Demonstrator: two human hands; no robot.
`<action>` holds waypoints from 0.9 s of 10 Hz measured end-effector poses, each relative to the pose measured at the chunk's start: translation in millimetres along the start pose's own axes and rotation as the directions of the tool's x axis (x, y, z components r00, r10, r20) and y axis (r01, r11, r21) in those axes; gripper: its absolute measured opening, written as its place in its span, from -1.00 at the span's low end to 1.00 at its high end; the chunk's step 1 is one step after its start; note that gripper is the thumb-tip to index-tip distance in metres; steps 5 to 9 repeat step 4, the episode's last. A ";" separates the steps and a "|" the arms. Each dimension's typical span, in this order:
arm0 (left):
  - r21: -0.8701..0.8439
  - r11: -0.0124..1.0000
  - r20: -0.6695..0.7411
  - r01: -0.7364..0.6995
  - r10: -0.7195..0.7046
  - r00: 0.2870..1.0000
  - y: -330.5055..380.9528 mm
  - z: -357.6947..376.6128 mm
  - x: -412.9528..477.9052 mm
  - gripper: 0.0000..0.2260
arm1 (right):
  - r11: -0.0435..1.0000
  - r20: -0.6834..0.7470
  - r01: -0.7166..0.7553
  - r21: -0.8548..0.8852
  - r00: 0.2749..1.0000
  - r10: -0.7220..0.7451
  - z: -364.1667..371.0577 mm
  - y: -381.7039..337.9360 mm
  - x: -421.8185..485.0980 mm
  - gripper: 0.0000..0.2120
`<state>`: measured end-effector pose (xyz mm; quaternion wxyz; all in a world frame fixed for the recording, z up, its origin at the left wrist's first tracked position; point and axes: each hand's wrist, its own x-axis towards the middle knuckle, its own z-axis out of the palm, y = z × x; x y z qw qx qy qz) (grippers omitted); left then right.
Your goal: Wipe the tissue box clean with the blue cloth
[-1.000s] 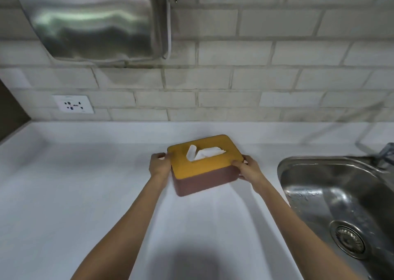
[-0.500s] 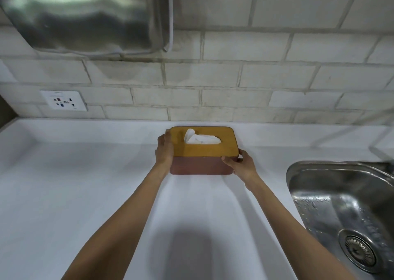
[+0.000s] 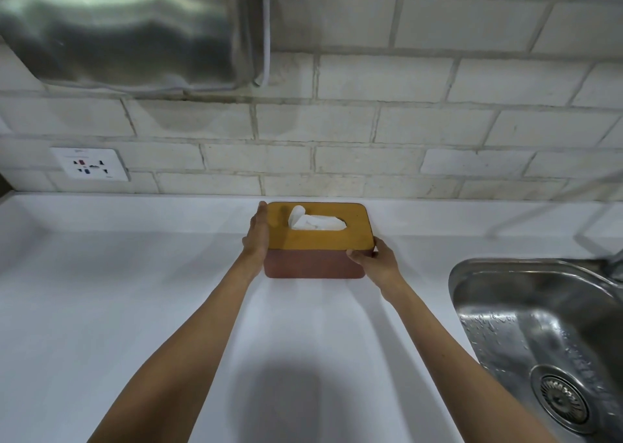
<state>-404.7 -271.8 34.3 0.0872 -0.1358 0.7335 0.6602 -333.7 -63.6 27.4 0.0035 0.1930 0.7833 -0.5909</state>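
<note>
**Box in both hands at the far wall; no blue cloth in view**

Head view: The tissue box [image 3: 317, 240], with a mustard-yellow lid over a reddish-brown base and a white tissue [image 3: 315, 222] standing out of its slot, sits at the far edge of the white counter [image 3: 118, 308], close against the tiled wall [image 3: 371, 122]. It lies square to the wall, roughly at the middle of the scene, with the steel sink [image 3: 539, 334] to its right and a wall socket [image 3: 89, 164] far to its left. The left hand [image 3: 257, 237] lies flat along the box's left end, fingers stretched toward the wall and pressed to the side. The right hand [image 3: 374, 260] grips the near right corner, thumb on the front face and fingers curled round the end. Both hands therefore grasp the box, and neither holds anything else.

No blue cloth shows anywhere on the counter, in the sink or in a hand. From the frame alone I cannot tell whether the wiping is finished or not yet begun. The lid and front face look free of obvious marks, though the light is dim. If wiping remains, a cloth must first be fetched from out of view.
</note>
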 end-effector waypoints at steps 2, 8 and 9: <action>0.078 0.997 0.026 -0.013 0.011 1.000 10.1 -6.1 -4.5 -0.34 | 0.996 0.041 -0.089 0.016 0.995 0.088 -7.6 -2.5 -3.1 -0.12; 0.256 0.966 -0.008 -0.017 0.020 1.000 18.4 -5.6 -19.8 -0.37 | 0.992 0.025 -0.048 -0.117 0.998 0.052 -20.4 -5.1 -22.3 -0.24; 0.256 0.966 -0.008 -0.017 0.020 1.000 18.4 -5.6 -19.8 -0.37 | 0.992 0.025 -0.048 -0.117 0.998 0.052 -20.4 -5.1 -22.3 -0.24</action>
